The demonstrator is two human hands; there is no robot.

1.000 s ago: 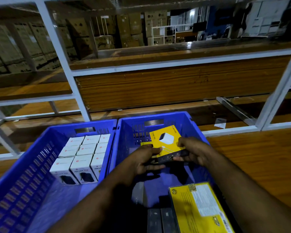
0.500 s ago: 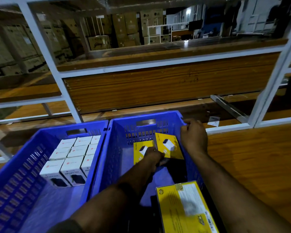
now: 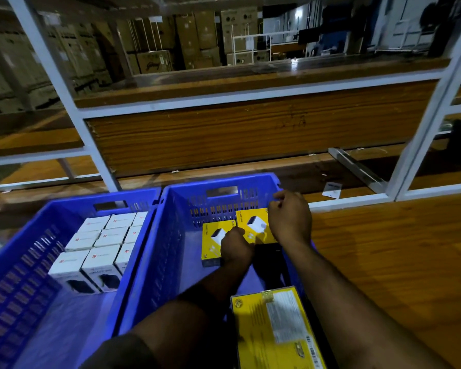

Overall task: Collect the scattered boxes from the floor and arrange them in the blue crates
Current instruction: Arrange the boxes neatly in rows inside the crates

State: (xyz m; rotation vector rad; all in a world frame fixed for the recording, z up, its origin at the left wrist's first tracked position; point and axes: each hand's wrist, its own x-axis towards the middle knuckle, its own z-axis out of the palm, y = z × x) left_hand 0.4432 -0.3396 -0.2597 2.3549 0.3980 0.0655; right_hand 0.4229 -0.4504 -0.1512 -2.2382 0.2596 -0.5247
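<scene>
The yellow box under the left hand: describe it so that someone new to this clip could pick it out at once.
Two blue crates stand side by side; take the right crate. Against its far wall lie two small yellow boxes, and this box is the left one, partly under the left hand. The other small box sits nearer the right hand, and the big yellow box lies at the near end.

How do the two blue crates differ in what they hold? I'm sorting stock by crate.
The left crate holds white boxes packed upright in tight rows; the right crate holds two small yellow boxes at its far end and a larger yellow box near its near end. No hand is in the left crate; both hands work in the right crate. Both are blue slotted plastic crates.
</scene>
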